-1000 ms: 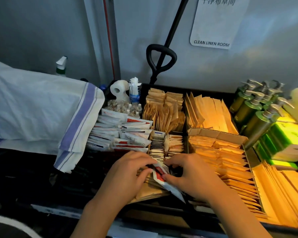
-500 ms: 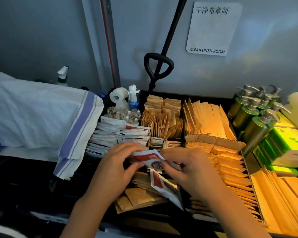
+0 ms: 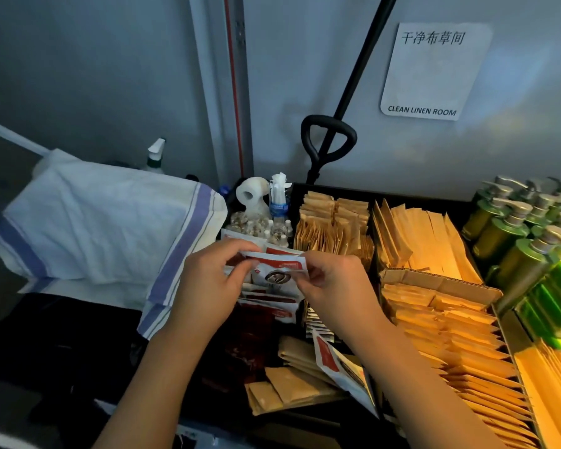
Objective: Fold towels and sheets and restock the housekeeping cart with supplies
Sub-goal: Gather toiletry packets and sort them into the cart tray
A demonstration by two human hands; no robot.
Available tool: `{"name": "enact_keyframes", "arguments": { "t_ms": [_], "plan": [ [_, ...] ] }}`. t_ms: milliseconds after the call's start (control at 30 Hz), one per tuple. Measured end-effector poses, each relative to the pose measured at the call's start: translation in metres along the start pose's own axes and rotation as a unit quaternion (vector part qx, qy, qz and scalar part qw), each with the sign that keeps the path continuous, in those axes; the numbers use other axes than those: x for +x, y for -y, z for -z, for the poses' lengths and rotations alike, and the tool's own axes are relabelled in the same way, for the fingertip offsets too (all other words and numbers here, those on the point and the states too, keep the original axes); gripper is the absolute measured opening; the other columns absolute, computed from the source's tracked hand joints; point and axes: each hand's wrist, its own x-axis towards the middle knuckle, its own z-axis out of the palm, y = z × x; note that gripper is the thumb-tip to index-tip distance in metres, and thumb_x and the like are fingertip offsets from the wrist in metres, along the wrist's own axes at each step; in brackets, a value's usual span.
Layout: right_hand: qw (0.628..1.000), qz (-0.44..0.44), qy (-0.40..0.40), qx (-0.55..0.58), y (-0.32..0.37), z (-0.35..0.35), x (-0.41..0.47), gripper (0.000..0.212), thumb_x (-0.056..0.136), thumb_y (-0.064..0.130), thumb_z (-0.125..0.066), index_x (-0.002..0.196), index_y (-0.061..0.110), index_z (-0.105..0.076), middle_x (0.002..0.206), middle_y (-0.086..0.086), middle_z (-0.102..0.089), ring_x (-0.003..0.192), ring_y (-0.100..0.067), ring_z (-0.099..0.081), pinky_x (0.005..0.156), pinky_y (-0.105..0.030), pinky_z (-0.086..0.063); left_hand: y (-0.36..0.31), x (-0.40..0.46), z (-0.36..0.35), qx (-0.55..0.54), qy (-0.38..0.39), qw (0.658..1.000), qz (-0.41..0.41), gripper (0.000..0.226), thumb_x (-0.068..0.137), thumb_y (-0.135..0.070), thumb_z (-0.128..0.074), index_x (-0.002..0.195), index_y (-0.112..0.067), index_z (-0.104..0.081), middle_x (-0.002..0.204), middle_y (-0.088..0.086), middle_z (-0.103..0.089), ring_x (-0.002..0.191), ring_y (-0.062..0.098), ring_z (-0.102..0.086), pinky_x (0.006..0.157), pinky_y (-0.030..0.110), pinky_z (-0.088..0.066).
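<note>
Both hands hold a white and red sachet (image 3: 277,269) above the cart's supply tray (image 3: 334,188). My left hand (image 3: 208,283) pinches its left end and my right hand (image 3: 334,288) pinches its right end. Under it lies a row of like sachets (image 3: 269,303) in the tray's left compartment. One more white and red sachet (image 3: 337,367) lies loose at the tray's near edge on brown paper packets (image 3: 292,387). A folded white towel with blue stripes (image 3: 110,228) lies to the left of the tray.
Brown paper packets (image 3: 441,325) fill the middle and right compartments. Green pump bottles (image 3: 515,234) stand at the right. A toilet roll (image 3: 250,192), a small water bottle (image 3: 278,202) and a spray bottle (image 3: 156,155) stand at the back. A black handle (image 3: 327,140) leans on the wall.
Both hands lifted a sachet out of the near pile and carried it up and away from me, over the row of like sachets. The camera tilted up.
</note>
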Motion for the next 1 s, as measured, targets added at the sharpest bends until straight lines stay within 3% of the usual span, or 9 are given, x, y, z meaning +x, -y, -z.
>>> {"name": "enact_keyframes", "arguments": {
  "t_ms": [133,367,533,667,800,1000],
  "plan": [
    [0.998,-0.027,0.047,-0.041,-0.011,-0.017,0.002,0.022,0.099,0.034,-0.065,0.108,0.016,-0.074,0.102,-0.002,-0.075,0.093,-0.018,-0.069,0.082,-0.043,-0.057,0.013,0.002,-0.004,0.023,0.017,0.999,-0.027,0.027,0.088,-0.008,-0.078,0.102,-0.031,-0.072,0.099,-0.021,-0.070,0.095,-0.003,-0.067,0.083,0.011,-0.050],
    [0.998,-0.021,0.025,-0.046,-0.014,-0.024,-0.002,0.023,0.093,0.036,-0.072,0.115,0.030,-0.075,0.097,0.013,-0.074,0.084,-0.007,-0.066,0.076,-0.033,-0.058,0.025,-0.004,-0.016,0.089,0.069,0.993,-0.036,0.019,0.087,-0.004,-0.077,0.094,-0.021,-0.077,0.088,-0.012,-0.072,0.085,0.008,-0.062,0.076,0.029,-0.053],
    [0.994,0.009,0.054,-0.099,-0.014,-0.028,-0.001,0.014,0.096,0.030,-0.067,0.107,0.027,-0.076,0.095,0.010,-0.073,0.087,-0.010,-0.067,0.077,-0.034,-0.055,0.032,0.000,-0.018,0.111,0.115,0.987,0.025,0.019,0.088,-0.009,-0.076,0.093,-0.026,-0.080,0.089,-0.010,-0.073,0.087,0.012,-0.063,0.080,0.037,-0.053],
    [0.985,0.000,0.076,-0.155,-0.016,-0.032,0.002,0.016,0.098,0.038,-0.062,0.101,0.028,-0.073,0.091,0.009,-0.071,0.087,-0.014,-0.066,0.075,-0.034,-0.054,0.030,-0.002,-0.020,0.110,0.118,0.986,0.035,0.021,0.089,-0.015,-0.077,0.102,-0.031,-0.080,0.099,-0.013,-0.073,0.094,0.007,-0.063,0.084,0.031,-0.053],
    [0.992,-0.001,0.035,-0.122,-0.017,-0.027,-0.002,0.014,0.094,0.037,-0.069,0.102,0.030,-0.078,0.086,0.012,-0.073,0.080,-0.011,-0.067,0.070,-0.030,-0.054,0.032,-0.009,-0.010,0.075,0.071,0.995,0.010,0.020,0.085,-0.014,-0.082,0.097,-0.029,-0.080,0.094,-0.023,-0.070,0.090,0.000,-0.065,0.081,0.022,-0.055],
    [0.988,0.003,0.069,-0.136,-0.021,-0.032,-0.004,0.018,0.097,0.032,-0.065,0.109,0.031,-0.079,0.102,0.011,-0.077,0.094,-0.011,-0.070,0.082,-0.030,-0.055,0.029,-0.011,-0.017,0.110,0.096,0.989,0.029,0.012,0.088,-0.016,-0.079,0.096,-0.025,-0.083,0.096,-0.012,-0.076,0.096,0.012,-0.066,0.090,0.037,-0.053]
  ]
}}
